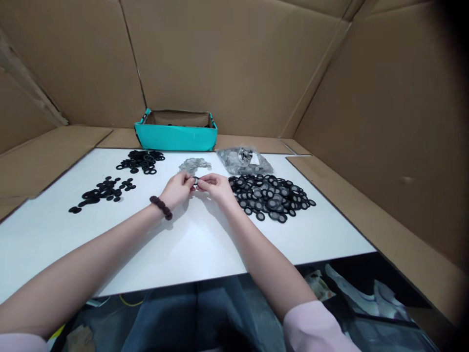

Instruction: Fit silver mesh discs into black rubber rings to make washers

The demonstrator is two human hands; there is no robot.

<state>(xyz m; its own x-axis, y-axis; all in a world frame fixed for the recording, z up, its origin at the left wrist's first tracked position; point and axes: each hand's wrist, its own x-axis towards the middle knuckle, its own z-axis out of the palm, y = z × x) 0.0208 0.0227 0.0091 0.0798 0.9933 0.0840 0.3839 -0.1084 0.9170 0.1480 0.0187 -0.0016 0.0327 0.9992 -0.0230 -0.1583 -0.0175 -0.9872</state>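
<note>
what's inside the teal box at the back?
Only the brown inner wall of the teal box shows. Its front wall hides the floor, so any contents can't be seen. Both hands work well in front of it.

The surface is plain white, bordered on all sides by unprinted brown cardboard panels, and the far box has a teal outer wall with a brown interior. The two left ring piles are solid black, the right pile shows black rims around grey mesh centres, the far loose discs are grey, and the clear bag holds grey pieces. The bracelet at the left hand is dark maroon, the sleeve on the right arm is pale pink, and the small ring between both hands is black.
</note>
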